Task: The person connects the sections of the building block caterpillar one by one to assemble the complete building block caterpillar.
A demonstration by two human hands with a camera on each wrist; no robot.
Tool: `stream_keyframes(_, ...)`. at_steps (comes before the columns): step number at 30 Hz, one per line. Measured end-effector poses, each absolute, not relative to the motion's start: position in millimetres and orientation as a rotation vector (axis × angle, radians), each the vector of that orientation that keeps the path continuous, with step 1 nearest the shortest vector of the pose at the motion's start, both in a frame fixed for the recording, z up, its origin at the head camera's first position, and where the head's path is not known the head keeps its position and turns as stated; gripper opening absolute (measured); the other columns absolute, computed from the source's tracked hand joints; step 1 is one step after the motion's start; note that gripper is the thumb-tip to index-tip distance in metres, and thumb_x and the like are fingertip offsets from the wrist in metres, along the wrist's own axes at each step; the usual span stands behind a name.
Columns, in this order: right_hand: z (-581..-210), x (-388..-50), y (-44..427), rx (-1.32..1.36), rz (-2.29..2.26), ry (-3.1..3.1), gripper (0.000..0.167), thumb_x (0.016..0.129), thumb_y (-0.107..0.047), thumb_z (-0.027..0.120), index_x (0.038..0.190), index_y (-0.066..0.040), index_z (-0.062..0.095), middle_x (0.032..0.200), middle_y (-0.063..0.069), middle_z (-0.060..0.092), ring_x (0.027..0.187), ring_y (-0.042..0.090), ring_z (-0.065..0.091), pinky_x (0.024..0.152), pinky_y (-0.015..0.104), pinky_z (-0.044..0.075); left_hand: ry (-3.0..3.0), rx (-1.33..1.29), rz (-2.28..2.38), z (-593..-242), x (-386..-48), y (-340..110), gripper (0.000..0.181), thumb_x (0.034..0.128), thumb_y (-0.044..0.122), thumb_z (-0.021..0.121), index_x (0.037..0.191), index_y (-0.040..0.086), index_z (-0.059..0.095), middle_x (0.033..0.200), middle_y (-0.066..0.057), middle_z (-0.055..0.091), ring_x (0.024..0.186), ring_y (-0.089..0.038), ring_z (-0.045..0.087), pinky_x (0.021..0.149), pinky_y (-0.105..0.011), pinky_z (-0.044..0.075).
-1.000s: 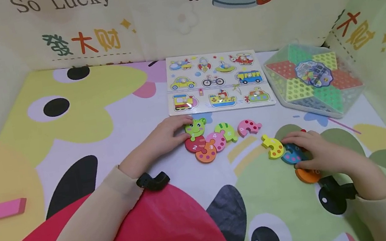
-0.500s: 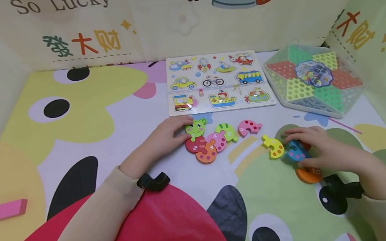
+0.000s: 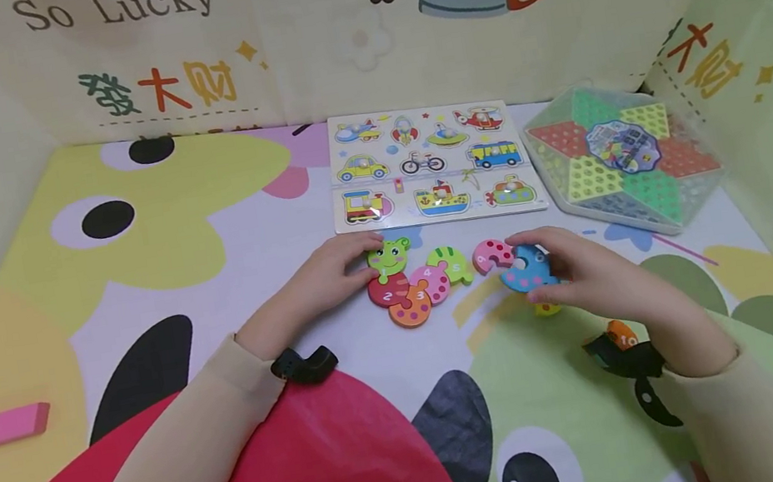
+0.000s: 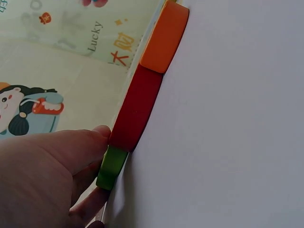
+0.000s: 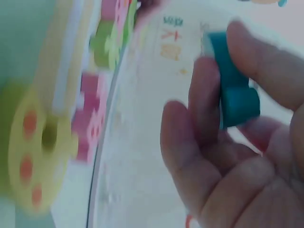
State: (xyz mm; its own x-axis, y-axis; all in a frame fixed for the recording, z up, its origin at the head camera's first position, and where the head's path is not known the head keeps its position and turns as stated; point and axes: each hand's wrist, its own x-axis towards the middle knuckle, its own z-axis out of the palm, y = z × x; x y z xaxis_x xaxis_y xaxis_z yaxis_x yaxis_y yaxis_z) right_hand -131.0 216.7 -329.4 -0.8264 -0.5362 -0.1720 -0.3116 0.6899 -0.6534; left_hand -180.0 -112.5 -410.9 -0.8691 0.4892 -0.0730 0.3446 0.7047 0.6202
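On the left of the row, my left hand (image 3: 334,273) pinches the green caterpillar-head puzzle piece (image 3: 389,257) between thumb and fingers. Joined to that head are the red piece 2 (image 3: 389,291), orange piece 3 (image 3: 410,309), pink piece 4 (image 3: 430,285) and green piece 5 (image 3: 457,263). Apart to their right lies a pink spotted piece (image 3: 489,257). My right hand (image 3: 589,272) pinches a blue spotted puzzle piece (image 3: 527,273), held off the table beside the pink one. The yellow piece (image 5: 35,152) lies partly hidden below it in the head view.
An orange piece 10 (image 3: 622,333) shows partly behind the right wrist's black camera mount (image 3: 625,357). Behind the pieces lie a vehicle peg puzzle board (image 3: 438,212) and a clear hexagonal box (image 3: 635,206). A pink block (image 3: 9,426) rests far left.
My right hand has picked up the blue piece and carried it left and away from me, over to the pink spotted piece. The left hand has stayed on the caterpillar head.
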Motion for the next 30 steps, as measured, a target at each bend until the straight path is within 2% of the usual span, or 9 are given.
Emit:
stream_keyframes(4,-330.4,-133.1,202.7,-0.645,-0.914,2.53,0.066,0.081,-0.016,0.067,0.139,-0.015,0.036,0.128,0.01,0.044,0.093,0.019,0.042,0.07,0.021,0.041,2.681,0.653,0.907,-409.9,-179.2,-113.1,0.047,0.0851,0.028,0.062,0.13,0.018,0.05,0.137,0.003,0.045,0.131,-0.017,0.034,0.107,-0.04,0.032)
stream_keyframes(7,-334.1,-134.1,193.4,-0.595,-0.946,2.483,0.066,0.082,-0.017,0.066,0.141,-0.018,0.034,0.131,0.008,0.043,0.097,0.02,0.044,0.072,0.023,0.042,2.677,0.655,0.915,-408.8,-178.8,-113.4,0.047,0.0849,0.028,0.062,0.13,0.018,0.05,0.137,0.002,0.045,0.131,-0.018,0.034,0.107,-0.04,0.032)
stream_keyframes(13,-349.0,-134.9,175.7,-0.533,-0.948,2.433,0.067,0.081,-0.018,0.067,0.14,-0.019,0.034,0.119,0.008,0.049,0.088,0.022,0.049,0.07,0.03,0.044,2.678,0.679,0.914,-409.1,-179.4,-113.2,0.047,0.0852,0.027,0.062,0.129,0.016,0.051,0.136,0.001,0.046,0.131,-0.018,0.034,0.108,-0.04,0.031)
stream_keyframes(16,-357.2,-135.4,170.8,-0.492,-0.917,2.443,0.068,0.08,-0.021,0.069,0.139,-0.019,0.034,0.12,0.008,0.051,0.085,0.023,0.052,0.071,0.031,0.045,2.678,0.685,0.911,-409.8,-179.7,-112.8,0.046,0.0853,0.027,0.061,0.129,0.016,0.051,0.137,0.001,0.045,0.131,-0.018,0.034,0.108,-0.04,0.031)
stream_keyframes(19,-362.6,-136.7,169.5,-0.446,-0.916,2.445,0.066,0.08,-0.021,0.069,0.137,-0.016,0.035,0.125,0.009,0.051,0.091,0.023,0.056,0.075,0.03,0.047,2.677,0.681,0.909,-410.1,-179.7,-112.8,0.046,0.0852,0.027,0.061,0.129,0.016,0.051,0.137,0.002,0.045,0.131,-0.018,0.034,0.108,-0.041,0.031)
stream_keyframes(24,-365.4,-140.3,170.6,-0.386,-0.91,2.434,0.06,0.081,-0.023,0.067,0.133,-0.013,0.038,0.112,0.012,0.054,0.087,0.022,0.055,0.07,0.028,0.044,2.671,0.67,0.917,-408.6,-179.1,-113.0,0.047,0.0851,0.027,0.062,0.129,0.017,0.051,0.136,0.002,0.045,0.131,-0.018,0.034,0.107,-0.04,0.032)
stream_keyframes(30,-369.0,-143.7,172.2,-0.365,-0.864,2.46,0.061,0.081,-0.026,0.067,0.133,-0.012,0.039,0.111,0.012,0.054,0.086,0.023,0.051,0.067,0.027,0.042,2.672,0.671,0.916,-408.5,-179.0,-112.8,0.046,0.0853,0.028,0.061,0.129,0.017,0.051,0.136,0.002,0.045,0.13,-0.018,0.034,0.107,-0.04,0.032)
